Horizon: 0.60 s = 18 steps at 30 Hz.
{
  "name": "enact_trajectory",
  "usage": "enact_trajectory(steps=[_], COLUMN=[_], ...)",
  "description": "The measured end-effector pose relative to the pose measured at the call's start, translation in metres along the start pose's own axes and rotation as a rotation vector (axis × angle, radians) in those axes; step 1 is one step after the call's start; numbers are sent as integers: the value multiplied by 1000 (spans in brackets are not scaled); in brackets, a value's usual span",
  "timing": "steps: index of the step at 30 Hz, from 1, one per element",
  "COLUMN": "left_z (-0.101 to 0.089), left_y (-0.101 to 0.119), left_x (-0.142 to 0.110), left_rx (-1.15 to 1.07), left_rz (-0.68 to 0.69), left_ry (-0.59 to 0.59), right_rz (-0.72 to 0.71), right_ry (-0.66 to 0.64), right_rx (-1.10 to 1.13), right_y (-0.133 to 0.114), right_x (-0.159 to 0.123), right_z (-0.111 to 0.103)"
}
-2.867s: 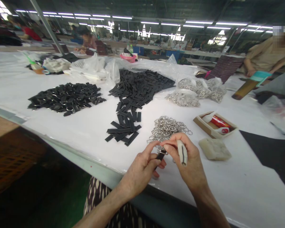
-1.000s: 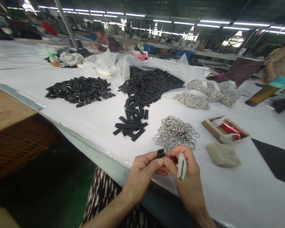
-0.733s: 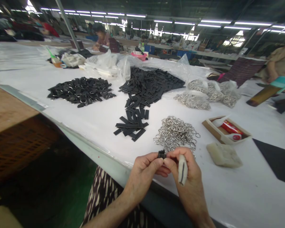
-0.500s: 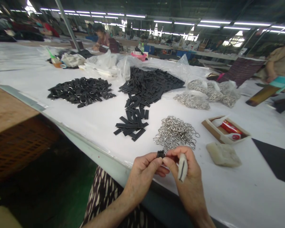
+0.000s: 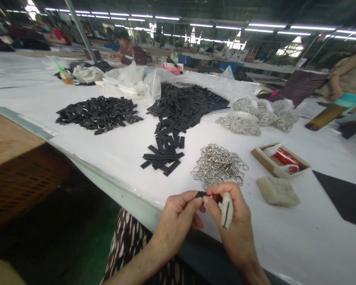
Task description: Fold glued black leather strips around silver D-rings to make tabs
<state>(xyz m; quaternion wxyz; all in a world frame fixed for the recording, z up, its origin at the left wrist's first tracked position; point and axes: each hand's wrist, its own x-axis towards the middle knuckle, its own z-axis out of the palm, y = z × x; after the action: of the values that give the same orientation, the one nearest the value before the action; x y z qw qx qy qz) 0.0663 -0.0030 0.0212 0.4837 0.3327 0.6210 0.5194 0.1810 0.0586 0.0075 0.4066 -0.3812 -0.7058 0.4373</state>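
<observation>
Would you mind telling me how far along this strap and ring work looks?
Done: a heap of black tabs that appear fitted with metal rings. In hand: the left hand and right hand pinch one small black strip. Still left: loose black strips and a pile of metal rings, plus bagged rings.

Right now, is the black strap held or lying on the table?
Held: the black strap is pinched between the left hand and right hand.
</observation>
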Motion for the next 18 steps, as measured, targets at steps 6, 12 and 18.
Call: enact_trajectory(steps=[6,12,18], left_z=[-8,-4,-3], left_y=[5,3,6], left_x=[0,1,6], left_rx=[349,30,-171], left_rz=[280,-18,-43], left_ry=[115,-31,-58], right_rz=[1,40,88], right_ry=[-7,-21,-14], right_rx=[-1,21,43], right_y=[-2,-4,-5], right_x=[2,5,7], right_z=[-1,-2,-2])
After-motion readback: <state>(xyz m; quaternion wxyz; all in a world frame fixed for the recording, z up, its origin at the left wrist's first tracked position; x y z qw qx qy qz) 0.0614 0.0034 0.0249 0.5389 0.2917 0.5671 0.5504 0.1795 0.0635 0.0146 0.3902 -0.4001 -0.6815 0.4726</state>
